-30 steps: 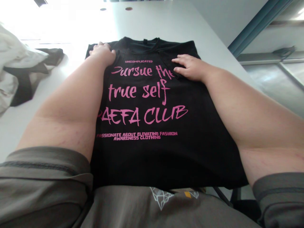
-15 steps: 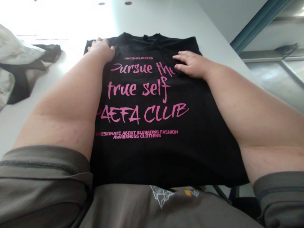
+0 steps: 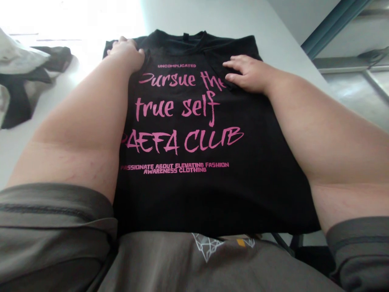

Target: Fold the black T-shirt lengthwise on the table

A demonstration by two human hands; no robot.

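A black t-shirt [image 3: 197, 186] with pink lettering lies flat on the white table [image 3: 212, 16], neck away from me. My left hand [image 3: 127, 52] rests on its far left shoulder, fingers curled over the fabric at the edge. Fingers stretched out flat, my right hand [image 3: 246, 73] presses on the shirt's upper right, beside the word "the". Both forearms lie along the shirt's sides.
A heap of light and dark clothes [image 3: 21, 77] lies on the table at the far left. The table's right edge [image 3: 291, 44] runs beside a blue-grey post [image 3: 331, 28] and a grey floor. My grey shirt [image 3: 197, 263] fills the bottom of the view.
The shirt and both hands sit a little higher in the view, as the head tipped. Neither hand has shifted on the shirt.
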